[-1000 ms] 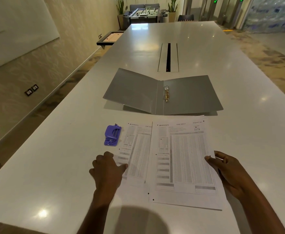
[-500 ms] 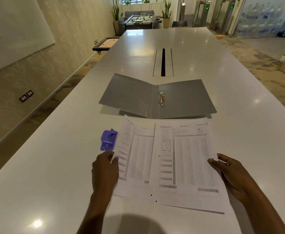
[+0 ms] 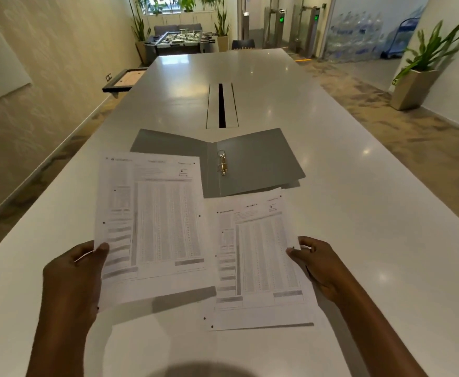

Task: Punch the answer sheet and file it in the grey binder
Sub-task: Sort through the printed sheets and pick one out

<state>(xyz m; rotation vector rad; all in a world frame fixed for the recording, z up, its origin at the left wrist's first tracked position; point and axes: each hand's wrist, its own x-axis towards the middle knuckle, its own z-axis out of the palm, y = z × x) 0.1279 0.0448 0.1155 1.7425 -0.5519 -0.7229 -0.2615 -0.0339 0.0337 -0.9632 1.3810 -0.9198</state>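
Note:
My left hand (image 3: 72, 278) grips one answer sheet (image 3: 155, 221) by its lower left edge and holds it raised above the table, casting a shadow beneath. The sheet covers the spot where the purple hole punch lay, so the punch is hidden. A stack of answer sheets (image 3: 261, 262) lies flat on the table to the right. My right hand (image 3: 319, 265) rests on the stack's right edge, thumb on the paper. Beyond the sheets the grey binder (image 3: 258, 161) lies open, its metal rings (image 3: 222, 162) upright at the spine.
The long white table (image 3: 372, 213) stretches away, with a dark cable slot (image 3: 221, 104) behind the binder. A potted plant (image 3: 424, 74) stands on the floor at the right. A foosball table (image 3: 178, 40) is at the far end of the room.
My left hand has taken hold of the left answer sheet and lifted it off the table. The purple hole punch is now hidden behind it. My right hand stayed on the stack.

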